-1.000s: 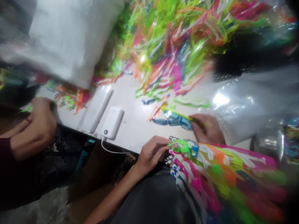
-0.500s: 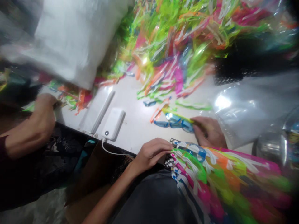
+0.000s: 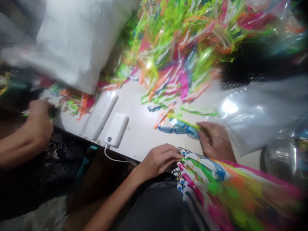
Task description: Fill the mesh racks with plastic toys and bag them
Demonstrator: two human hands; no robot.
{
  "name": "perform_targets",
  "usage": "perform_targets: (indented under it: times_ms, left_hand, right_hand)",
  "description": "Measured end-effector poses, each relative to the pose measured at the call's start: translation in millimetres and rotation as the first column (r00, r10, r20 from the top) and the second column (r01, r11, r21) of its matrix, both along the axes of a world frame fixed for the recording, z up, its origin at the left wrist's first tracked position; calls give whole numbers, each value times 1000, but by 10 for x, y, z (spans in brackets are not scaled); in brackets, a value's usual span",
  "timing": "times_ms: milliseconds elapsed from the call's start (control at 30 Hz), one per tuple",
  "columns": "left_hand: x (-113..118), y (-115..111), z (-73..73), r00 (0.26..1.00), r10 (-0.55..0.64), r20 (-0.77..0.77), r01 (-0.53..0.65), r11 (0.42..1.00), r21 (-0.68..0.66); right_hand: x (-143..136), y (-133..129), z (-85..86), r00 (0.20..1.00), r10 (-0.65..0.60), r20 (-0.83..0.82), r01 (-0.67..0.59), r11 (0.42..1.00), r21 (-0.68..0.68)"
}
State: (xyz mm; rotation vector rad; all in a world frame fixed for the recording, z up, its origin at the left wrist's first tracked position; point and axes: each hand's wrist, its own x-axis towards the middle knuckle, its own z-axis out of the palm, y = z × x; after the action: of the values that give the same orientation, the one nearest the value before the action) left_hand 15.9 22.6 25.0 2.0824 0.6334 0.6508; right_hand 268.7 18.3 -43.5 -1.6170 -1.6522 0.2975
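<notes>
Blue-lensed swimming goggles, at least two pairs, lie on the white table with a yellow band beside them. My right hand has its fingers curled around their right end. Closer to me, a row of colourful swimming goggles with white straps spreads over a black perforated rack, blurred towards the right. My left hand is closed, its fingertips pinching at the near left end of this row, by a blue pair. Exactly what those fingertips grip is partly hidden.
A heap of neon goggles covers the table's back. A white power bank with a cable lies near the front edge, beside clear packaging. A white sack, clear bags and a co-worker's hand are around.
My left hand has shifted slightly right along the row's end, and the top blue goggles there have slid right. My right hand is nearly still. The co-worker's hand has moved left.
</notes>
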Motion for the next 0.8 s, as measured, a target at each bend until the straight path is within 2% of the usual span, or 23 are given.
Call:
perform_targets:
  times_ms: [67,167,233,300,367,433,500,567,633,700,733,800]
  left_hand:
    - [-15,6,-9,1000,-14,-5,14,1000,-15]
    - [-85,-9,-43,1000,0,-14,-2,991,-135]
    - [-129,-5,-49,997,73,-41,-80,968,-238]
    - [-131,32,-19,976,200,-82,-216,918,-331]
    - [-67,105,44,947,302,-111,-320,857,-404]
    - [67,198,108,938,332,-96,-337,818,-467]
    - [254,289,136,940,341,-29,-304,794,-527]
    - [459,358,117,923,384,24,-300,757,-580]
    - [640,399,74,888,459,37,-343,712,-613]
    - [751,410,47,850,524,59,-364,663,-654]
    - [768,406,49,826,556,89,-359,642,-678]
    - [709,372,77,759,628,169,-363,624,-692]
  right_hand:
    - [22,25,8,999,3,51,-1,999,-41]
    - [89,71,13,996,37,78,-27,992,-122]
    - [134,100,21,996,73,53,-65,988,-142]
    - [156,122,50,996,89,-16,-91,986,-141]
    - [141,139,110,989,24,-147,-45,989,-143]
    - [90,155,198,949,-69,-307,25,989,-147]
    - [15,177,306,890,-74,-450,12,990,-138]
    - [-66,204,419,818,8,-576,-98,987,-126]
    - [-137,230,524,716,72,-694,-243,958,-151]
    - [-174,239,600,618,93,-781,-337,928,-156]
    - [-173,232,616,602,89,-794,-344,926,-157]
    - [-118,188,586,666,64,-743,-282,944,-172]
